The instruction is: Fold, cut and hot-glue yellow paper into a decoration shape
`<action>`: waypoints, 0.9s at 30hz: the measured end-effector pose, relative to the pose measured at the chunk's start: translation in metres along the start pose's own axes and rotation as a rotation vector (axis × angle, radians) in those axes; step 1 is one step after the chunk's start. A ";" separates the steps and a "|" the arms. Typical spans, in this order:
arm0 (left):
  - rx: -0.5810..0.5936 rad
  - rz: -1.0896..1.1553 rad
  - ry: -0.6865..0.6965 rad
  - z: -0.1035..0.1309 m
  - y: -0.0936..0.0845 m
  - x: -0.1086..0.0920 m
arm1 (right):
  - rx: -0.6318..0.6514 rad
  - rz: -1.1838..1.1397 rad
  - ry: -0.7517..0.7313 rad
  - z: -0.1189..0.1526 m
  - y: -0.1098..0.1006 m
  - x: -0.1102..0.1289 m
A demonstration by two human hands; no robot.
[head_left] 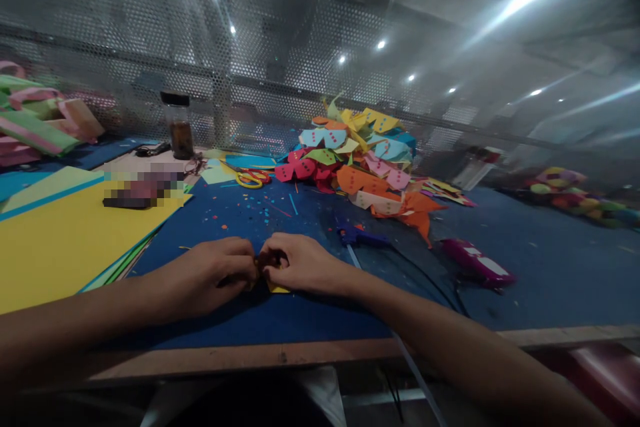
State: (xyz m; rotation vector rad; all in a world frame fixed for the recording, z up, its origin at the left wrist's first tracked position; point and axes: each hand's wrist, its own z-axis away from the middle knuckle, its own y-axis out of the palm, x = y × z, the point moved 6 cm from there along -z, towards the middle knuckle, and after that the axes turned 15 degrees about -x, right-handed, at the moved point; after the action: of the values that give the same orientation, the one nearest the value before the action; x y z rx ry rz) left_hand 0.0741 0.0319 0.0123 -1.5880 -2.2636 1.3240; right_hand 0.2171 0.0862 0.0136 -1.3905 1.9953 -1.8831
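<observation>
Both my hands meet low over the blue table top (pixel 215 330), near its front edge. My left hand (pixel 223 273) is closed, its fingers pinched against a small piece of yellow paper (pixel 279 289). On the other side my right hand (pixel 300 263) curls its thumb and fingers round the same paper. Most of that paper is hidden by the fingers; only a yellow corner shows below my right hand. Bits of cut paper (pixel 265 213) lie scattered just beyond. Farther back are yellow-handled and red-handled scissors (pixel 251 177).
Large yellow sheets (pixel 55 247) lie stacked at left. A heap of colourful folded paper shapes (pixel 360 153) stands at the back. Right of my hands are a blue glue gun (pixel 361 235) with its cord and a purple object (pixel 475 263). A lidded jar (pixel 180 127) stands back left.
</observation>
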 end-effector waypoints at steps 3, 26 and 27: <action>0.008 -0.003 0.006 0.000 0.000 0.000 | 0.004 0.004 0.007 0.000 0.000 0.000; 0.041 -0.019 0.012 -0.001 0.002 0.000 | 0.000 0.020 0.011 0.001 0.000 0.001; 0.041 -0.020 0.011 0.000 0.002 0.001 | -0.001 0.019 0.010 0.001 0.000 0.001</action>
State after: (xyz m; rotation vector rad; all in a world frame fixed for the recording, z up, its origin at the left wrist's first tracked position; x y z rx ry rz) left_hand 0.0753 0.0330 0.0110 -1.5513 -2.2249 1.3452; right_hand 0.2172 0.0851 0.0141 -1.3609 2.0074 -1.8851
